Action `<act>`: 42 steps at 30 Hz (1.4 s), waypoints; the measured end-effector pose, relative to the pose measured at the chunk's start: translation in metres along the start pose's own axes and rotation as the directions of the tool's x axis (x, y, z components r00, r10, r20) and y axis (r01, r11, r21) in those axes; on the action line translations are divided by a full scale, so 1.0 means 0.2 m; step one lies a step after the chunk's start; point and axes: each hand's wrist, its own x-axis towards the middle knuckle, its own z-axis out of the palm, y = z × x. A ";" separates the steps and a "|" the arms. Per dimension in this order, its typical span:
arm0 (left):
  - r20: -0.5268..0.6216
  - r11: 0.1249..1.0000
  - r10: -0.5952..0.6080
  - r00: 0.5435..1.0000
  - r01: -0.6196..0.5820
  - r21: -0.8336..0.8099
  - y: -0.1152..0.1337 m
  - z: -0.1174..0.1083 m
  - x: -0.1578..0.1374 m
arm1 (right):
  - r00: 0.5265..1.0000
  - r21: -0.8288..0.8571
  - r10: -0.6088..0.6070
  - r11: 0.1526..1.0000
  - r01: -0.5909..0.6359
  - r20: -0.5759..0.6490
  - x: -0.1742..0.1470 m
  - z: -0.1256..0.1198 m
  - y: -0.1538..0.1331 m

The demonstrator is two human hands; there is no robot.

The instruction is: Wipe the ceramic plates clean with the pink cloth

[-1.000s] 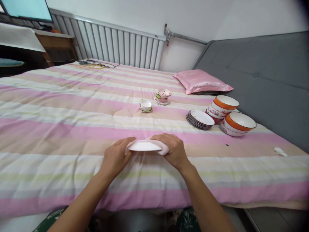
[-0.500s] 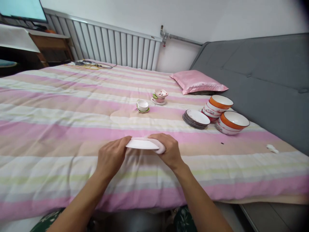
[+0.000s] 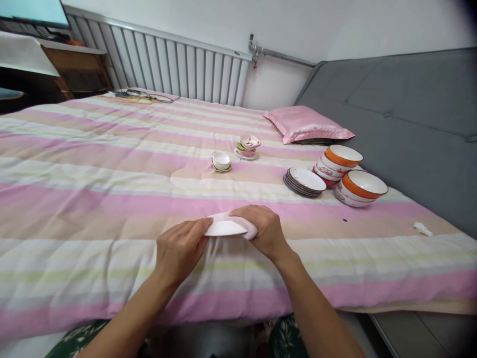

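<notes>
A small white plate (image 3: 225, 228), seen nearly edge-on, is held up over the near part of the bed. My left hand (image 3: 181, 248) pinches its left edge, thumb on top. At the opposite edge, my right hand (image 3: 265, 228) is closed round a soft pale pink cloth or pad (image 3: 251, 230), which is folded over the rim. Its fingers are partly hidden behind the plate and the cloth. Beyond the hands stand small white bowls on a green-edged dish (image 3: 221, 161) and a second little stack of patterned dishes (image 3: 248, 145).
To the right sit a stack of dark-rimmed plates (image 3: 304, 180) and two stacks of orange-rimmed bowls (image 3: 362, 188). A pink pillow (image 3: 309, 124) lies by the grey headboard (image 3: 402, 94). A crumpled white scrap (image 3: 423, 228) and cables (image 3: 145, 96) also rest on the striped bedspread (image 3: 93, 209).
The plate has shifted slightly to the right and tilted, its right side lower. My left hand has moved right with it; my right hand keeps the cloth on the rim.
</notes>
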 end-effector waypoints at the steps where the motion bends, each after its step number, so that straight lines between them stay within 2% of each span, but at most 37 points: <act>1: 0.050 0.998 -0.052 0.997 0.053 -0.029 -0.01 0.00 0.01 | 1.000 0.017 0.005 1.000 -0.005 0.006 0.00 -0.01 0.01; 4: 0.231 0.979 -0.184 0.955 0.199 -0.040 -0.06 0.03 0.02 | 1.000 0.045 0.019 0.999 -0.020 0.012 0.00 -0.02 0.03; 7: 0.407 0.969 -0.211 0.889 0.245 -0.031 -0.11 0.07 0.02 | 1.000 0.069 0.022 0.997 -0.023 0.008 0.01 -0.02 0.03; 9: 0.474 0.965 -0.226 0.851 0.261 -0.009 -0.11 0.09 0.02 | 1.000 0.077 0.029 0.997 -0.030 0.005 0.00 -0.02 0.03; 11: 0.491 0.964 -0.245 0.836 0.264 0.031 -0.10 0.10 0.02 | 0.999 0.078 0.044 0.996 -0.044 0.003 0.00 -0.03 0.03; 14: 0.447 0.968 -0.248 0.860 0.241 0.074 -0.08 0.09 0.02 | 0.998 0.084 0.058 0.995 -0.057 -0.012 -0.01 -0.03 0.04; 20: 0.242 0.972 -0.224 0.944 0.199 0.126 -0.08 0.06 0.01 | 0.998 0.052 0.048 0.998 -0.046 -0.048 -0.01 -0.01 0.03; 24: 0.155 0.977 -0.175 0.972 0.153 0.146 -0.08 0.06 0.00 | 0.997 0.026 0.047 0.999 -0.045 -0.068 -0.01 0.03 -0.01; 28: 0.126 0.976 -0.176 0.976 0.157 0.149 -0.07 0.05 -0.01 | 0.996 0.005 0.041 0.999 -0.041 -0.082 -0.02 0.05 -0.04; 42: 0.170 0.970 -0.232 0.958 0.215 0.113 -0.06 0.03 -0.01 | 0.996 -0.076 0.039 0.996 -0.044 -0.076 -0.04 0.11 -0.13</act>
